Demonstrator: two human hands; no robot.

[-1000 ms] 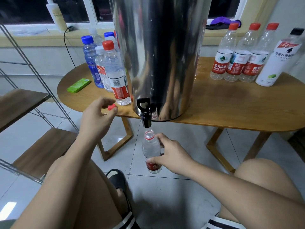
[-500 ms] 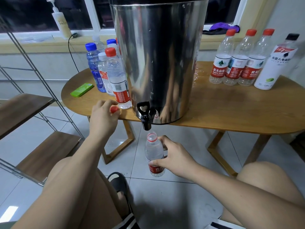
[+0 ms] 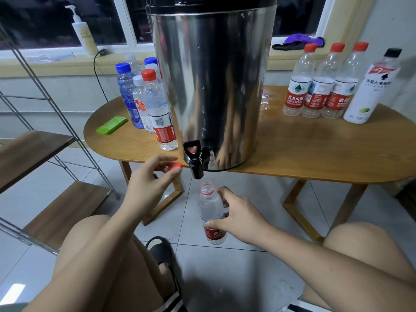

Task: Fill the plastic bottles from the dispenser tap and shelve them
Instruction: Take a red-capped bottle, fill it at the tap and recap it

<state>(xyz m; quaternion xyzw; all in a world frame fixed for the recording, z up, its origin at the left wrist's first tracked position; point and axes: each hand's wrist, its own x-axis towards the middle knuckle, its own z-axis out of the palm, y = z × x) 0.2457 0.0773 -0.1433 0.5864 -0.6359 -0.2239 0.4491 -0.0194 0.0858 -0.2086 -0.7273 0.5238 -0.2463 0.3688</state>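
- The right hand [image 3: 236,218] holds an open plastic bottle [image 3: 211,212] around its middle, with the grip wrapped tight on it.
- The bottle stands upright in the air, just under the black tap [image 3: 195,159], and its open mouth does not touch the spout.
- The bottle looks clear, with a red label near its bottom, and I cannot tell how much water is in it.
- The left hand [image 3: 149,182] is up beside the tap, on its left, and its grip pinches a small red cap [image 3: 175,165] between thumb and fingertips.
- The tap sticks out from the bottom of a big shiny metal dispenser [image 3: 211,86] that sits at the front edge of the wooden table [image 3: 315,154].
- Left of the dispenser on the table stands a bunch of bottles [image 3: 146,102] with blue, white and red caps.
- A flat green box [image 3: 111,125] lies on the table, near those bottles.
- Right of the dispenser stand three red-capped bottles [image 3: 322,86] in a row, touching each other.
- A tall white bottle [image 3: 371,88] with a black cap stands just beside them.
- A little water shines on the table between the dispenser and the three bottles.
- A metal shelf rack [image 3: 45,154] with wooden boards stands at the left, on the tiled floor.
- A white pump bottle [image 3: 83,33] sits on the windowsill behind.
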